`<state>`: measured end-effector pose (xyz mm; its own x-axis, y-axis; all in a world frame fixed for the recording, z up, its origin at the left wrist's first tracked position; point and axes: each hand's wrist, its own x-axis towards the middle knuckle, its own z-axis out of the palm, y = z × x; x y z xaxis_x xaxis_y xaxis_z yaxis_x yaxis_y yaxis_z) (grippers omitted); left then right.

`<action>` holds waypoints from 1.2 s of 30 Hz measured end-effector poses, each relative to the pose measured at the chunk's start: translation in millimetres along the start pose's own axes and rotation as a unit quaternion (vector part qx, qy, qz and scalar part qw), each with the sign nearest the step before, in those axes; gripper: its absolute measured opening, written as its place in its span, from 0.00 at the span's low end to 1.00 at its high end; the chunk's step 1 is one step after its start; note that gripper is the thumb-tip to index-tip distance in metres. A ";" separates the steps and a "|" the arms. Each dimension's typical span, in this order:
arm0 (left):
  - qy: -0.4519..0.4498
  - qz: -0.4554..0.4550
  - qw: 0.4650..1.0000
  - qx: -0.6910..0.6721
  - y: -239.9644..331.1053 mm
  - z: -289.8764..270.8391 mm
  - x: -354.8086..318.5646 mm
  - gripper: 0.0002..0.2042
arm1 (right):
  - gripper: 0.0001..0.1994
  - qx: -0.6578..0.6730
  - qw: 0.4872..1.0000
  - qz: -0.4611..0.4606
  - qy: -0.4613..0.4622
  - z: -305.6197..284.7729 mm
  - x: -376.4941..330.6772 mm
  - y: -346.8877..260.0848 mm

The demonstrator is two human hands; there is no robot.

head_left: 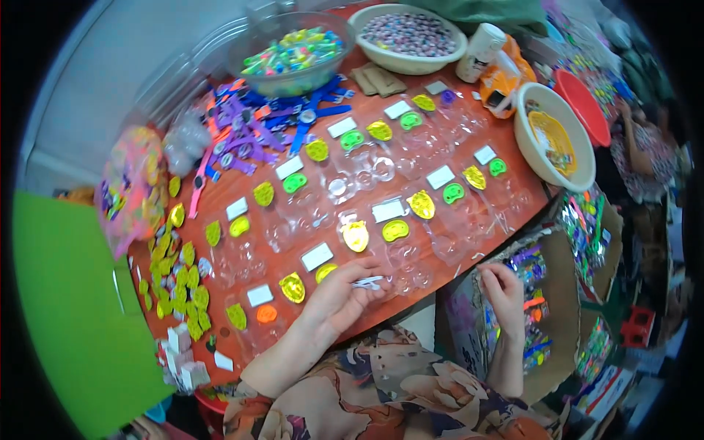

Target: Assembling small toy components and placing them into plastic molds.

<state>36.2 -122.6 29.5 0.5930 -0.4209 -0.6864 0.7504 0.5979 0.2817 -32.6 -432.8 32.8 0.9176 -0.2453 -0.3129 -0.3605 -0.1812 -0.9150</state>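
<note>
Curling loosely, left hand (339, 295) grasps small white sticks (368, 281) over the table's (192, 233) near edge. Sticks look light, stiff, perhaps slippery; pinch mid-length. Right hand (504, 290), just off the table's edge, thumb and finger together, cannot tell whether gripping anything; sticks lie to its left.

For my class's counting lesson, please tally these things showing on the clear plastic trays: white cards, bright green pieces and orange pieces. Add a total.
White cards: 10
Bright green pieces: 5
Orange piece: 1
Total: 16
</note>
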 end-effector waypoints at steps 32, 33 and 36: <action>0.151 0.233 0.946 -0.167 -60.1 -102.8 -148.8 0.08 | 0.10 -0.065 0.950 -0.052 -0.302 56.8 -36.2 26.6; 0.155 0.215 0.953 -0.149 -58.9 -97.5 -145.9 0.09 | 0.10 -0.078 0.954 -0.055 -0.285 51.7 -37.0 22.0; 0.143 0.136 0.967 -0.160 -53.7 -87.6 -115.1 0.07 | 0.10 -0.027 0.984 -0.043 -0.168 25.0 -29.9 32.9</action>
<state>-97.9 -46.6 34.7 0.6164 -0.0386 -0.7865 0.4215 0.8599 0.2881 -67.7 -407.6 5.7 0.9451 0.1011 -0.3106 -0.2797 -0.2407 -0.9294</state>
